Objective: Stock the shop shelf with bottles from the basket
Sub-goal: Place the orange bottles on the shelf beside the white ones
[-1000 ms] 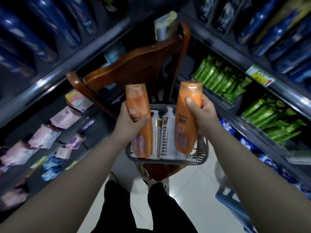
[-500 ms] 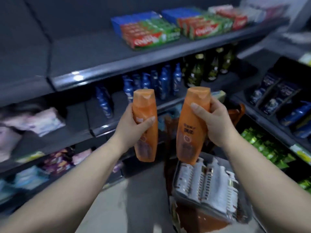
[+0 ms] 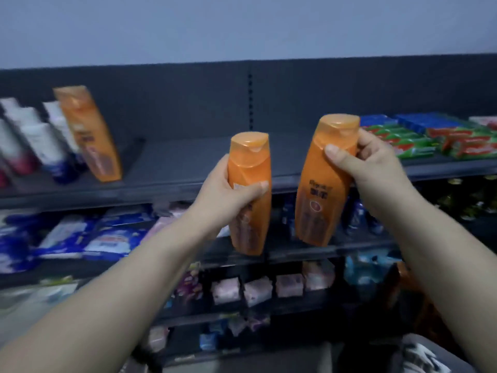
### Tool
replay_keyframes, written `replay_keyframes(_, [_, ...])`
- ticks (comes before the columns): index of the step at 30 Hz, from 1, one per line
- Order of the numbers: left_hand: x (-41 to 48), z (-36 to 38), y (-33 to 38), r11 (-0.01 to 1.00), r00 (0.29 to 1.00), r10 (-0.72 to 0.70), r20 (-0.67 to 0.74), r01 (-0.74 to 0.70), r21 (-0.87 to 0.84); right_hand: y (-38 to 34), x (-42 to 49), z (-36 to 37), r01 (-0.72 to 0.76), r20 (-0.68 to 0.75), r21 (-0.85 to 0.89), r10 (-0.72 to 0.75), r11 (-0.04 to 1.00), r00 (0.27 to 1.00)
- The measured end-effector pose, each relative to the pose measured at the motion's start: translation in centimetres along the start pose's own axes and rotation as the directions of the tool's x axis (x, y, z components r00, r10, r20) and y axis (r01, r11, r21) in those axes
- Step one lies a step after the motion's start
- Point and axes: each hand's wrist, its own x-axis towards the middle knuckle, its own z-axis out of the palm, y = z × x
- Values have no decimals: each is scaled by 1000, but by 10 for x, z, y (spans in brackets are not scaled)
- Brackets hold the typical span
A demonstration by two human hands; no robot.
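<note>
I hold two orange bottles upright in front of the dark top shelf [image 3: 188, 170]. My left hand [image 3: 223, 192] grips the left orange bottle [image 3: 251, 168] around its middle. My right hand [image 3: 376, 168] grips the right orange bottle [image 3: 320, 189] near its cap. A third orange bottle [image 3: 91, 135] stands on that shelf at the left, beside several white bottles [image 3: 35, 141]. A corner of the basket [image 3: 419, 354] with white bottles shows at the bottom right.
Red and green toothpaste boxes [image 3: 430, 141] fill the top shelf's right end. Between them and the shelved orange bottle the shelf board is bare. Lower shelves hold blue packs [image 3: 107, 238], small pink packets [image 3: 258, 289] and dark bottles [image 3: 360, 219].
My view has swung up from the basket to the top shelf. Both hands have risen with their orange bottles to shelf height. The basket has dropped to the bottom right corner.
</note>
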Motion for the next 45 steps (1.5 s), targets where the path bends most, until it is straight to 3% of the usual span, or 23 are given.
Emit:
replay_keyframes(6, [6, -88, 17, 997, 974, 57, -217, -44, 65, -24, 43, 84, 64, 102, 107, -75, 992, 992])
replay_keyframes(13, [39, -164, 12, 984, 879, 105, -466, -22, 179, -19, 105, 160, 68, 196, 155, -99, 986, 976])
replay_keyframes(23, [122, -207, -15, 949, 818, 118, -563, 75, 307, 32, 210, 234, -40, 302, 267, -45, 963, 952])
replay_keyframes(29, [159, -208, -49, 948, 777, 49, -628, 161, 273, 66, 268, 264, -100, 362, 281, -9, 955, 932])
replay_keyframes(36, [166, -217, -63, 953, 725, 52, -687, 169, 251, 96, 312, 315, -163, 460, 279, 17, 946, 888])
replay_keyframes(40, [157, -217, -63, 945, 718, 102, -689, 145, 292, 104, 322, 353, -233, 547, 286, 41, 929, 836])
replay_keyframes(45, [151, -222, -65, 940, 730, 106, -675, 147, 307, 107, 321, 390, -206, 610, 207, 39, 956, 791])
